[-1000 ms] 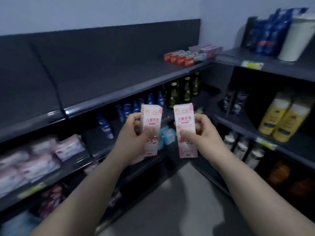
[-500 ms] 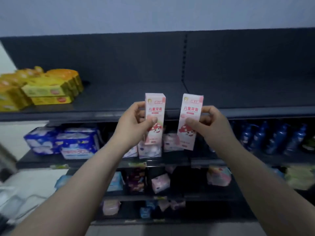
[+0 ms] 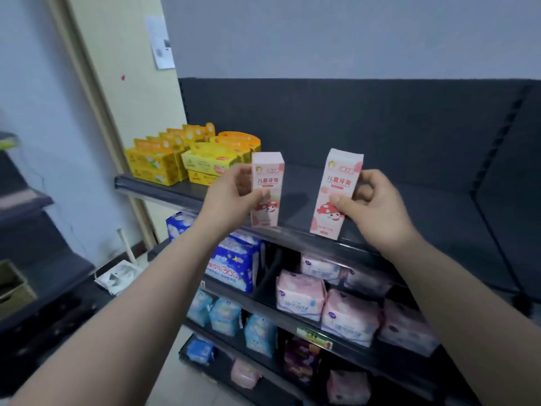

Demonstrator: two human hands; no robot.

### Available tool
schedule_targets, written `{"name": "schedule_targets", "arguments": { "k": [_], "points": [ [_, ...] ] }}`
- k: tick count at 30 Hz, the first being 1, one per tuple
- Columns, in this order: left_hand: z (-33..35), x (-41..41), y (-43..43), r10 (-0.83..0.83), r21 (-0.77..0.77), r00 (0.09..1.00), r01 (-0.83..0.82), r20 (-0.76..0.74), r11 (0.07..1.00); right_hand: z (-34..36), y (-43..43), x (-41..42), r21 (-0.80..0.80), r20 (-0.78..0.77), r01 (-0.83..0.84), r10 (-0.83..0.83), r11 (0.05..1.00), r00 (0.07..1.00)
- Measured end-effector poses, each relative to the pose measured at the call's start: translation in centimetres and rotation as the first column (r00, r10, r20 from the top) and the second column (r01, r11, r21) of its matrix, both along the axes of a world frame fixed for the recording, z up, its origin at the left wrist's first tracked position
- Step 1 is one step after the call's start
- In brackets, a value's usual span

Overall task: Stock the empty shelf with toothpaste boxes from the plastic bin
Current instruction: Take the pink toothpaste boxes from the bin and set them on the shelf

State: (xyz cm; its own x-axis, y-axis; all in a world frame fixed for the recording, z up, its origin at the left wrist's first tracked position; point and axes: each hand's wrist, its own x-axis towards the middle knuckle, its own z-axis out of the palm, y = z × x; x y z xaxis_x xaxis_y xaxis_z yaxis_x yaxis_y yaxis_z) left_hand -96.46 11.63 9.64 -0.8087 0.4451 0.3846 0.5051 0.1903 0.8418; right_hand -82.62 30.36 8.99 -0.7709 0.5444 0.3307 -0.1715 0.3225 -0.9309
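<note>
I hold two pink-and-white toothpaste boxes upright over the front edge of the dark top shelf [image 3: 409, 206]. My left hand [image 3: 231, 197] grips the left toothpaste box [image 3: 268, 183] from its left side, thumb on the front. My right hand [image 3: 371, 206] grips the right toothpaste box [image 3: 339, 183] from its right side, thumb pressed on its front. Each box shows a red mushroom cartoon. The boxes' lower ends are level with the shelf's front lip. The plastic bin is out of view.
Yellow and orange cartons [image 3: 187, 153] fill the top shelf's left end. Blue packs [image 3: 234, 262] and pink packs [image 3: 348, 315] sit on the shelves below. A beige wall post [image 3: 123, 112] stands to the left, and a dark rack [image 3: 35, 276] at far left.
The view has swung left along the aisle to the shelf's left end. Both hands have carried the boxes up to the top shelf's front edge and spread them further apart.
</note>
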Motion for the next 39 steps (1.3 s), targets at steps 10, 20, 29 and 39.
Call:
{"name": "schedule_targets", "arguments": {
  "k": [10, 20, 29, 39],
  "points": [
    [1.4, -11.6, 0.7, -0.124, -0.318, 0.992, 0.105, -0.039, 0.942, 0.3, -0.9, -12.1, 0.078, 0.123, 0.007, -0.016, 0.997, 0.992],
    [2.7, -18.2, 2.6, -0.404, -0.495, 0.905, 0.291, -0.134, 0.818, -2.9, -1.4, -16.5, 0.094, 0.280, 0.068, -0.092, 0.993, 0.956],
    [2.9, -19.8, 3.6, -0.376, -0.560, 0.871, 0.148, -0.318, 0.815, -2.5, -1.8, -17.0, 0.148, 0.294, 0.160, -0.197, 0.976, 0.935],
    [3.0, -15.0, 2.5, -0.189, -0.271, 0.679, -0.015, -0.709, 0.962, -1.5, -4.1, -13.4, 0.311, 0.184, 0.363, -0.430, 0.879, 0.884]
  ]
}}
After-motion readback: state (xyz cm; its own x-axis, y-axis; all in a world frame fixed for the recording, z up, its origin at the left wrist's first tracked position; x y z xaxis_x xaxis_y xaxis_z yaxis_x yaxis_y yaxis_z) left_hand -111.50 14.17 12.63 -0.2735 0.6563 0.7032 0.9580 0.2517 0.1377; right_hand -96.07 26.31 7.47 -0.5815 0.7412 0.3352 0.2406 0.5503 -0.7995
